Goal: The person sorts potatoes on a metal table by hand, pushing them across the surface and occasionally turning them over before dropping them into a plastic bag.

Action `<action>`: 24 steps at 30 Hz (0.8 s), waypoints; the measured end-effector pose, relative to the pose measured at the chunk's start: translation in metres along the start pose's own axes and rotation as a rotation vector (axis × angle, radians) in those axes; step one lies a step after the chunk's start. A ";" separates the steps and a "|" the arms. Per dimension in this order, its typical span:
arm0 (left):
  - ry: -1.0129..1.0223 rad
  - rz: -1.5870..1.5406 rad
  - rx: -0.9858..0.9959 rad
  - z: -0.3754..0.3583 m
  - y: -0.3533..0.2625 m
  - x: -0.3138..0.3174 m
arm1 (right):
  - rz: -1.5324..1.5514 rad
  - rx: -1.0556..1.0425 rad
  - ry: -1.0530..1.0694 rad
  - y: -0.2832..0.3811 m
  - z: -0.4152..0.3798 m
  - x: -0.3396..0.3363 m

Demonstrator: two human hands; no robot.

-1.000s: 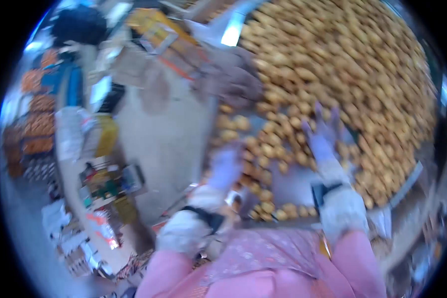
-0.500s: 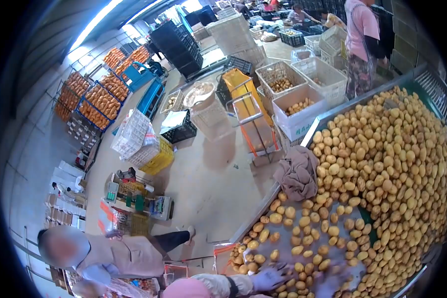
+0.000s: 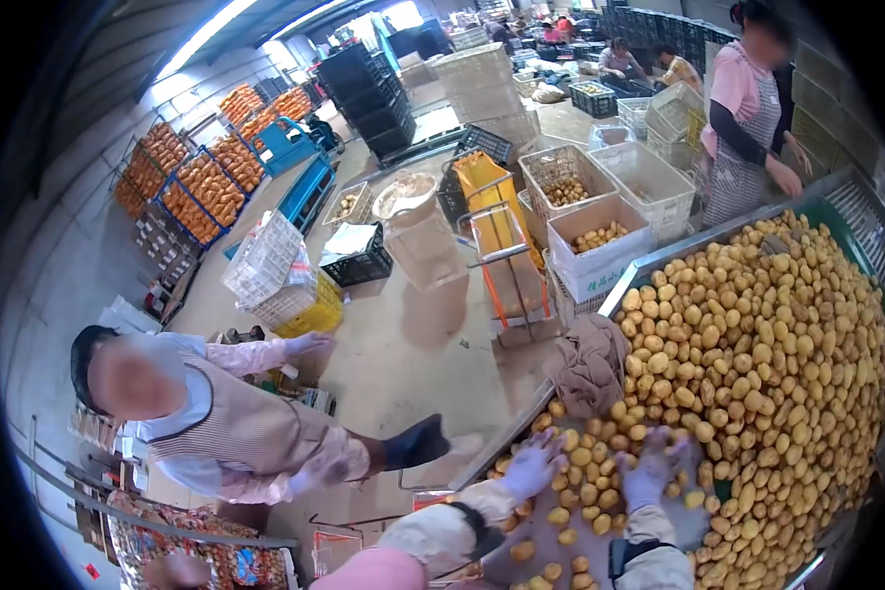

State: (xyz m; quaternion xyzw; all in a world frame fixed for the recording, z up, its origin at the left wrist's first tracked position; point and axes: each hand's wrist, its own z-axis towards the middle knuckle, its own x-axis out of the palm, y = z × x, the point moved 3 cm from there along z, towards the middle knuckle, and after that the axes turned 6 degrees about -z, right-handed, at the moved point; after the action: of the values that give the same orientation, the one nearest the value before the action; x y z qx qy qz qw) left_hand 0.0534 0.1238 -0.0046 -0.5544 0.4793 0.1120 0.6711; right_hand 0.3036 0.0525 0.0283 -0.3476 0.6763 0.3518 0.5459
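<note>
Left hand: your gloved left hand (image 3: 533,466) reaches in over the near side of the table, palm down, fingers extended and slightly apart, among loose potatoes (image 3: 777,393). You can't tell from here whether one is tucked beneath the palm.
Right hand: your gloved right hand (image 3: 649,472) is opened wide, thumb and fingers spread, just beside the edge of the big heap. No firm grip shows; whether its fingertips press on a potato is unclear.
Potatoes: they pile thickly on the far and right side of the table and thin out to a loose scatter between and around your hands.
Table: its metal rim (image 3: 502,439) runs along the left of the scatter, and grey surface shows through the gaps.
Brown cloth: it sits bunched at the rim (image 3: 590,366), touching the heap, beyond your left hand.
Step in hand: you appear to be working through the loose potatoes with both hands.
Next move's demand: rounded, rolling shapes call for curled fingers and a light touch, with each potato watched near the rim.
White box: past the cloth stands a white box (image 3: 600,278) with potatoes inside.
Co-workers: one person in a striped apron (image 3: 241,418) is off to your left; another (image 3: 742,123) stands beyond the heap.
</note>
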 end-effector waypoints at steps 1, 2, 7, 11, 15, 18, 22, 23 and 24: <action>0.027 0.180 -0.064 0.006 -0.020 0.012 | -0.097 -0.111 -0.085 0.004 -0.015 0.044; 0.067 0.350 -0.121 0.007 -0.042 0.021 | -0.101 -0.210 0.008 0.009 -0.044 0.040; 0.162 0.285 0.287 -0.068 -0.043 0.040 | 0.073 -0.698 0.114 -0.052 -0.209 0.039; 0.395 0.128 0.348 -0.188 -0.071 0.027 | -0.174 -0.019 0.220 -0.170 -0.242 0.026; 0.677 -0.060 0.539 -0.209 -0.077 0.042 | -0.080 0.235 0.074 -0.131 -0.221 0.068; 0.631 0.050 0.706 -0.184 -0.060 0.018 | 0.025 -0.437 0.104 -0.057 -0.243 0.054; 0.569 0.220 0.509 -0.176 0.002 -0.034 | -0.202 -0.379 0.319 -0.135 -0.180 0.022; 0.533 0.204 0.370 -0.179 0.023 -0.044 | -0.322 -0.301 0.175 -0.172 -0.157 0.034; 0.499 0.190 0.232 -0.181 0.043 -0.051 | -0.161 -0.122 -0.039 -0.192 -0.121 0.026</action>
State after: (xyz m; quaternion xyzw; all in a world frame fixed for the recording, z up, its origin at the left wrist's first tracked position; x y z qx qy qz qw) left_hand -0.0961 0.0045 0.0210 -0.4369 0.6891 -0.0210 0.5778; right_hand 0.4038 -0.1517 0.0027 -0.4266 0.6125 0.3540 0.5635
